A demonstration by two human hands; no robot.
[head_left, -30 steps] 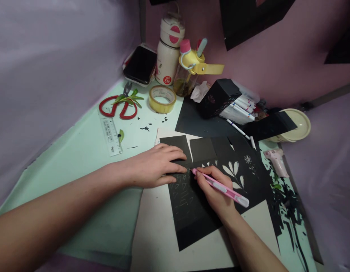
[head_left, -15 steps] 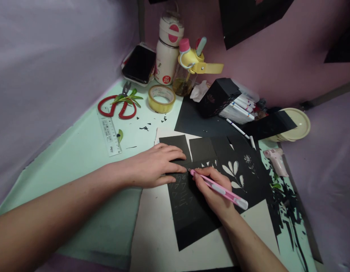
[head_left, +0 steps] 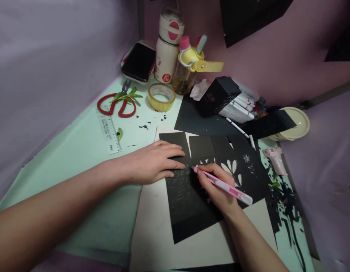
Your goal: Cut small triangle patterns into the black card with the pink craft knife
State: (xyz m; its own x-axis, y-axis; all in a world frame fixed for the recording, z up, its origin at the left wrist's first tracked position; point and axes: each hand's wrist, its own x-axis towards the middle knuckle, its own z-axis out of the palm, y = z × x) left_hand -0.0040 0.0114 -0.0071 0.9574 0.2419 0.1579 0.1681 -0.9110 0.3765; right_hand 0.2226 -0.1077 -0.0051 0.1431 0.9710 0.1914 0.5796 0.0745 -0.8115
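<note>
Your right hand (head_left: 223, 196) grips a pink tool (head_left: 234, 192), its tip down by the fingers of your left hand (head_left: 159, 161). The tip is too small to tell if it touches the black card (head_left: 190, 217). Your left hand lies flat and open on the card and hides some of its edge. The card rests on a white board (head_left: 153, 230) on the tabletop (head_left: 84, 138). Your right hand covers part of the white leaf shapes (head_left: 234, 166), and the thin drawn lines (head_left: 179, 185) look faint.
</note>
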